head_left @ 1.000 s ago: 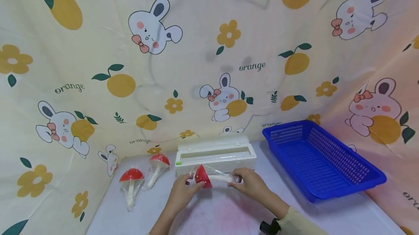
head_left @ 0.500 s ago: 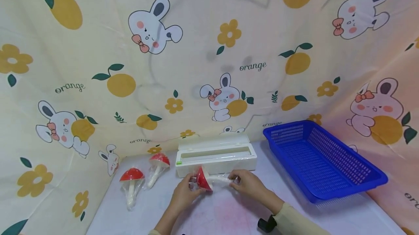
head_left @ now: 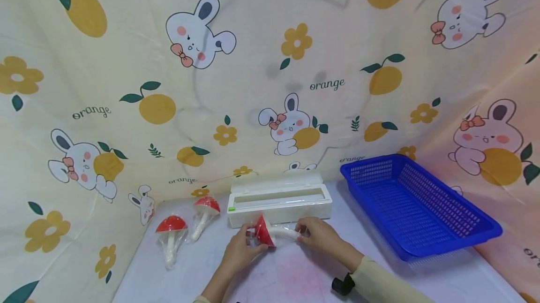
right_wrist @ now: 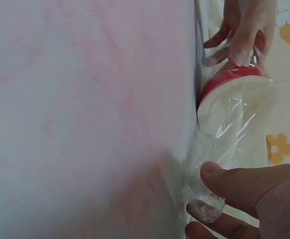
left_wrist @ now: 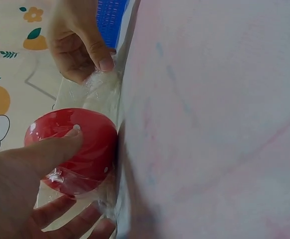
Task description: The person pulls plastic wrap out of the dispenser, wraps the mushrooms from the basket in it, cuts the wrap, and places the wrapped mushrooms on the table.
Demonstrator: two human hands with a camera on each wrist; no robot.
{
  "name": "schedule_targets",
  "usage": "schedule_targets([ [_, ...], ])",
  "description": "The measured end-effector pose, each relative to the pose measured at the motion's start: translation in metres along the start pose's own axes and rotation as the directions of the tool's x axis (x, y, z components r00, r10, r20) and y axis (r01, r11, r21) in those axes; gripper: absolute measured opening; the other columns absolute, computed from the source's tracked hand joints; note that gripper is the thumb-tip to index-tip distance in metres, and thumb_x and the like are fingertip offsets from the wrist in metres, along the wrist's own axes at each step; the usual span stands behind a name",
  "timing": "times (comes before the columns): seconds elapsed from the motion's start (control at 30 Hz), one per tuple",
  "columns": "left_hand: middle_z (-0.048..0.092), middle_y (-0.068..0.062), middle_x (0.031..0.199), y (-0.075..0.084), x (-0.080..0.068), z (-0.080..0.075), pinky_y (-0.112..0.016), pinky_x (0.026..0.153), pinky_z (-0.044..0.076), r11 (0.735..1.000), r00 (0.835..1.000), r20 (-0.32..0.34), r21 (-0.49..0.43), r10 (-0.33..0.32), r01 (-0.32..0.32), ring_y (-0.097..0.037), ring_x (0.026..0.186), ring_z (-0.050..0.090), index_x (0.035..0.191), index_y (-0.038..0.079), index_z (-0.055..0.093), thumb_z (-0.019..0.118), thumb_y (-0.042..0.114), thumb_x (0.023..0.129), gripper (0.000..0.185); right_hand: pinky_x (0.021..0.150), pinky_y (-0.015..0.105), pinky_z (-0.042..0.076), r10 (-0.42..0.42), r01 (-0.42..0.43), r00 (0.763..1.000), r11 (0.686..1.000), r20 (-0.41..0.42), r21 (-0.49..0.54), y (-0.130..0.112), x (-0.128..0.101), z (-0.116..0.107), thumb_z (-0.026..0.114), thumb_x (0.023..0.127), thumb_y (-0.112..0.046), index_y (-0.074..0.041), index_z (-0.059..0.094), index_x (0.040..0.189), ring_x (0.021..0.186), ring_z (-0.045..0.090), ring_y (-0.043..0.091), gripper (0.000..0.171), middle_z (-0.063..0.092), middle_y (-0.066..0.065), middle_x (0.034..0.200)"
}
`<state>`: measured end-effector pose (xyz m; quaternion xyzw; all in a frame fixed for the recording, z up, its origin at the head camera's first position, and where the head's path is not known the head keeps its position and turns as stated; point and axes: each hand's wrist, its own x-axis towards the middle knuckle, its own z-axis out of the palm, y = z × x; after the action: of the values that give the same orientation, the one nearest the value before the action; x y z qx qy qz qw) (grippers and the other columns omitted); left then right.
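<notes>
A red-capped model mushroom (head_left: 264, 232) with white spots and a white stem lies sideways, low over the table, wrapped in clear cling film (right_wrist: 232, 132). My left hand (head_left: 242, 251) holds it at the cap, thumb laid across the red top (left_wrist: 92, 147) and fingers round the edge. At the stem end my right hand (head_left: 322, 236) pinches the bunched film between thumb and fingers. Right behind both hands stands a white cling film dispenser (head_left: 280, 214), its lid raised and film over its front.
Two more film-wrapped mushrooms lie on the left, a nearer mushroom (head_left: 170, 225) and a farther mushroom (head_left: 206, 207). On the right sits a blue plastic basket (head_left: 405, 202). A printed cloth (head_left: 253, 59) hangs behind the white-covered table (head_left: 291, 289).
The mushroom's cap has turned and come slightly nearer the person. The right hand's fingers have closed in on the film at the stem end. Both hands stay in front of the dispenser.
</notes>
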<state>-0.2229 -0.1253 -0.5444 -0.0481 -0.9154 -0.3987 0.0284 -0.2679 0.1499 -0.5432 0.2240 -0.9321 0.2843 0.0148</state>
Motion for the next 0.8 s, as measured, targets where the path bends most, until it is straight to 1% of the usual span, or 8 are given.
schedule_targets([
  [0.1,0.071,-0.015,0.121,-0.003,-0.002,-0.001,-0.049,0.08,0.057,1.0,1.0,0.006,0.005,0.009,-0.009,-0.029,0.101,0.067,0.142,0.004,0.055,0.095,0.031,0.082,0.077,0.073,0.035,0.054,-0.008,0.008,1.0,1.0,-0.001,-0.008,-0.001,-0.001,-0.002,0.091,0.085,-0.013,-0.018,0.076,0.099,0.081,0.062,0.012,0.021,0.07,-0.007,0.088],
  [0.17,0.071,-0.015,0.121,-0.004,-0.004,-0.002,-0.047,0.079,0.056,1.0,1.0,0.005,0.004,0.028,-0.028,-0.029,0.101,0.067,0.144,0.002,0.054,0.094,0.033,0.083,0.079,0.072,0.034,0.054,-0.021,0.021,1.0,1.0,-0.007,-0.014,-0.002,-0.002,-0.004,0.092,0.084,-0.014,-0.017,0.077,0.1,0.081,0.063,0.013,0.022,0.071,-0.006,0.089],
  [0.3,0.071,-0.015,0.122,-0.006,-0.007,-0.005,-0.047,0.08,0.055,0.999,0.999,0.015,-0.003,0.036,-0.035,-0.03,0.102,0.067,0.145,0.001,0.053,0.094,0.035,0.083,0.082,0.069,0.033,0.053,-0.044,0.044,0.999,0.999,-0.013,-0.013,-0.004,-0.006,-0.008,0.094,0.082,-0.018,-0.014,0.076,0.103,0.081,0.064,0.016,0.028,0.072,-0.003,0.092],
  [0.53,0.07,-0.016,0.124,-0.004,-0.011,-0.011,-0.051,0.084,0.056,0.999,0.999,0.03,-0.028,0.043,-0.042,-0.032,0.105,0.067,0.147,0.001,0.051,0.093,0.037,0.084,0.084,0.073,0.035,0.054,-0.084,0.083,0.997,0.996,-0.001,-0.021,-0.006,-0.007,-0.014,0.095,0.082,-0.023,-0.013,0.076,0.109,0.088,0.067,0.022,0.034,0.074,0.001,0.097],
  [0.67,0.07,-0.015,0.127,-0.005,-0.013,-0.016,-0.055,0.089,0.056,0.998,1.0,0.028,-0.061,0.011,-0.009,-0.033,0.11,0.067,0.148,0.003,0.052,0.09,0.042,0.087,0.082,0.074,0.037,0.055,-0.097,0.097,0.995,0.995,0.001,-0.029,-0.01,-0.01,-0.019,0.093,0.084,-0.029,-0.012,0.076,0.111,0.09,0.068,0.024,0.036,0.074,0.002,0.099],
  [0.77,0.069,-0.016,0.129,-0.008,-0.012,-0.022,-0.057,0.093,0.057,0.996,1.0,0.0,-0.092,-0.02,0.02,-0.034,0.114,0.067,0.148,0.003,0.053,0.086,0.044,0.091,0.077,0.074,0.038,0.055,-0.109,0.108,0.994,0.993,-0.018,-0.046,-0.013,-0.01,-0.025,0.09,0.087,-0.035,-0.012,0.076,0.112,0.092,0.069,0.025,0.037,0.074,0.001,0.1],
  [0.8,0.069,-0.017,0.129,-0.009,-0.012,-0.025,-0.057,0.093,0.057,0.995,1.0,-0.018,-0.1,-0.018,0.016,-0.035,0.113,0.067,0.148,0.003,0.053,0.086,0.042,0.092,0.075,0.074,0.038,0.055,-0.114,0.112,0.993,0.992,-0.029,-0.049,-0.014,-0.01,-0.028,0.089,0.089,-0.035,-0.012,0.076,0.112,0.092,0.069,0.025,0.035,0.074,0.001,0.099],
])
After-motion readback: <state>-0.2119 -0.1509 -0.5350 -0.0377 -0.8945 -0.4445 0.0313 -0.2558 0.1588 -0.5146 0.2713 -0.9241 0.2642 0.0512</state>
